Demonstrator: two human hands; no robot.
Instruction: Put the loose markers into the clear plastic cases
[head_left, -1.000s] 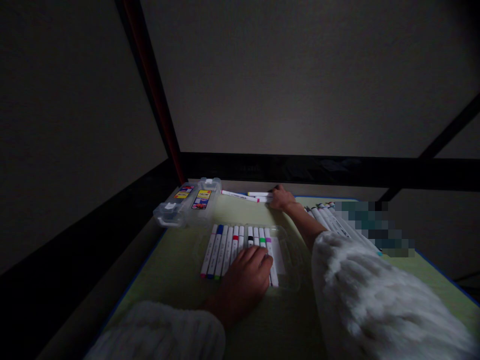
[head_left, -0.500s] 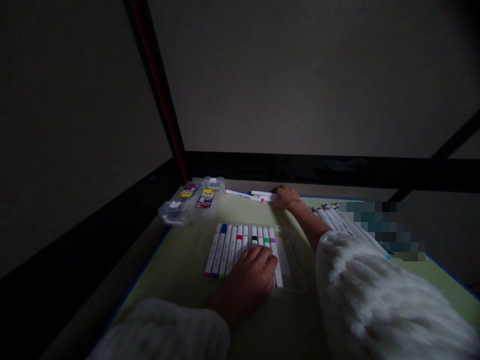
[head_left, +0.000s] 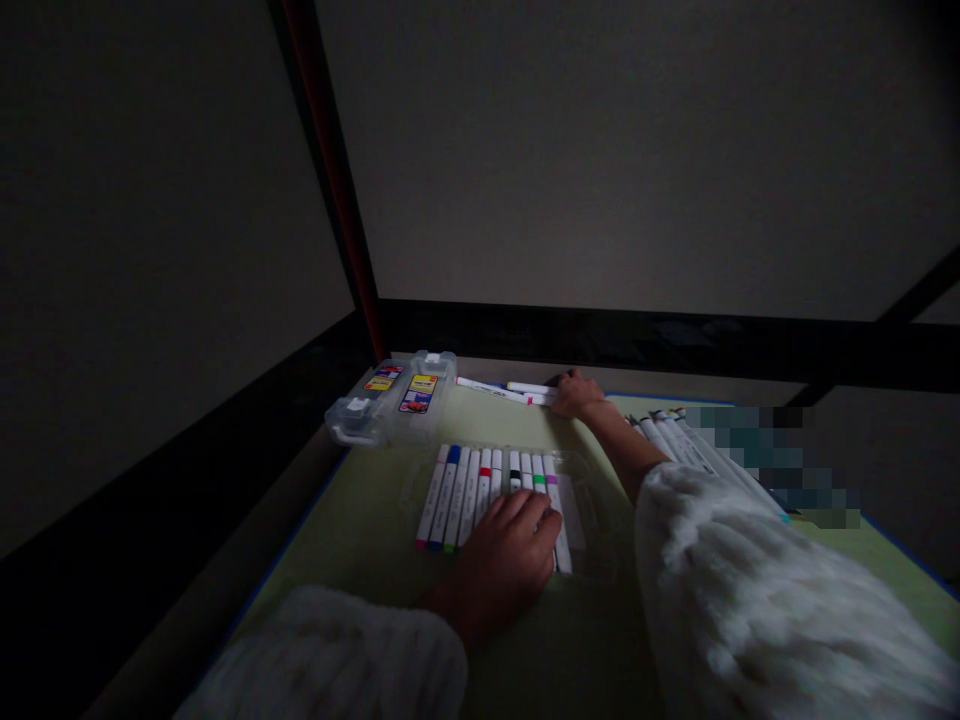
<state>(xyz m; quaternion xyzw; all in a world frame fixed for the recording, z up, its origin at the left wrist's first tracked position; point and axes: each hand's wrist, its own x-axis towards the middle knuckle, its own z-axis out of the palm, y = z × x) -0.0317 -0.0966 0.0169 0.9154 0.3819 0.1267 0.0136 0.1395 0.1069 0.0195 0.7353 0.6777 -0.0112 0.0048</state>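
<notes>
My left hand [head_left: 514,550] lies palm down across a row of white markers [head_left: 457,500] with coloured ends, its fingers resting over them. The row sits in a clear plastic case [head_left: 596,550], and the hand covers the lower part of several markers. At the far edge of the table, my right hand [head_left: 577,393] has its fingers curled at the right end of a few loose markers [head_left: 495,390]. Those fingers are closed on a marker there, its end hidden by the hand.
A clear case with labels [head_left: 420,395] lies open at the far left. At right lie more white markers [head_left: 675,440] in a slanted bundle, partly behind a blurred patch. The table [head_left: 360,540] has a pale green top with blue edges. A wall [head_left: 600,180] rises behind it.
The view has shifted slightly, so the table's things appear a little further right. Both hands keep the same places on the markers.
</notes>
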